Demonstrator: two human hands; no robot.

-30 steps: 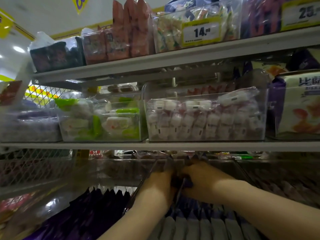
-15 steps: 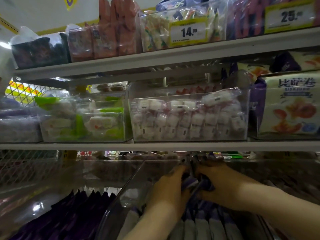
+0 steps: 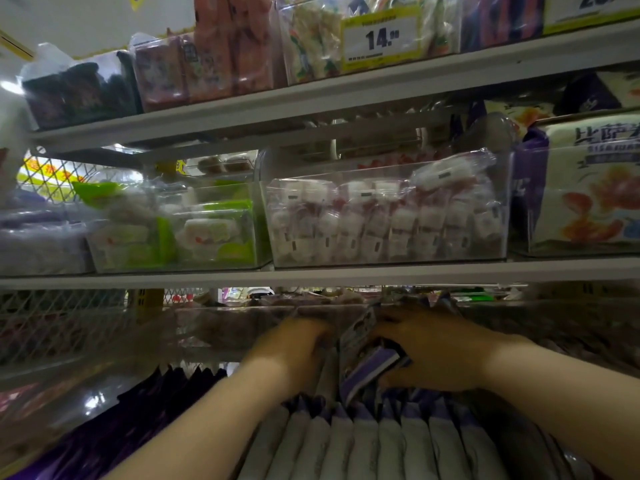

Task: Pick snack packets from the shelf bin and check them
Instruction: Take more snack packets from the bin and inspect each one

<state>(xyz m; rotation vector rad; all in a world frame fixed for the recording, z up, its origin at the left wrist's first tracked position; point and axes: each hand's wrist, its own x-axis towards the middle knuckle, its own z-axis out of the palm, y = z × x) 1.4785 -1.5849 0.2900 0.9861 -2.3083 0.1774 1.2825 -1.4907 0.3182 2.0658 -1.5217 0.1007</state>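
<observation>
Both hands reach into a clear bin on the lowest shelf, filled with a row of upright white-and-purple snack packets (image 3: 391,445). My right hand (image 3: 433,355) grips one purple-and-white packet (image 3: 367,365), tilted up out of the row, fingers curled round it. My left hand (image 3: 294,351) is pushed in among the packets just left of that one; its fingers are hidden behind the packets, so its hold is unclear.
A bin of dark purple packets (image 3: 138,410) stands at the lower left. On the shelf above are clear bins of white-pink sweets (image 3: 388,223) and green-white snacks (image 3: 180,230), and a large pizza-roll pack (image 3: 588,188). The shelf edge (image 3: 311,275) hangs just over the hands.
The view has moved closer and slightly right. My right hand has drawn one packet up out of the row and tilted it; my left hand stays among the packets.
</observation>
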